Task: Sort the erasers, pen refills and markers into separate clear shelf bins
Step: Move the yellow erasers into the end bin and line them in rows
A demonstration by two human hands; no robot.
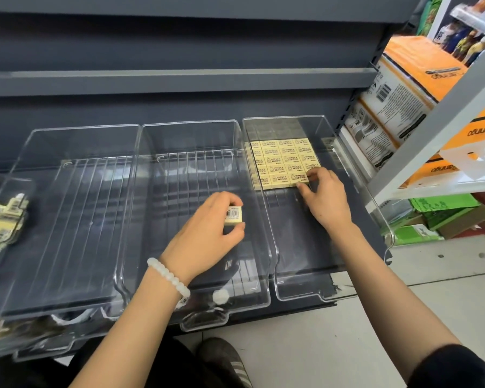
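The left hand (207, 228) pinches 1 small cream rectangular eraser (233, 215), seemingly light, firm, best gripped across its sides, while the right hand (324, 197) fingers the eraser grid (284, 162) just beyond it.

Dark grey shelving (179, 79) rises beyond the hands, a white rack (431, 135) of orange boxes (420, 60) stands right of them, pale floor tiles (333, 345) below.

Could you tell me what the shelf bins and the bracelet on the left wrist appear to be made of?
The shelf bins look like clear, glossy rigid plastic: the dark shelf shows through and the rims catch highlights. The bracelet is a string of milky white, smooth round beads, possibly stone or glass; the look alone cannot settle which.
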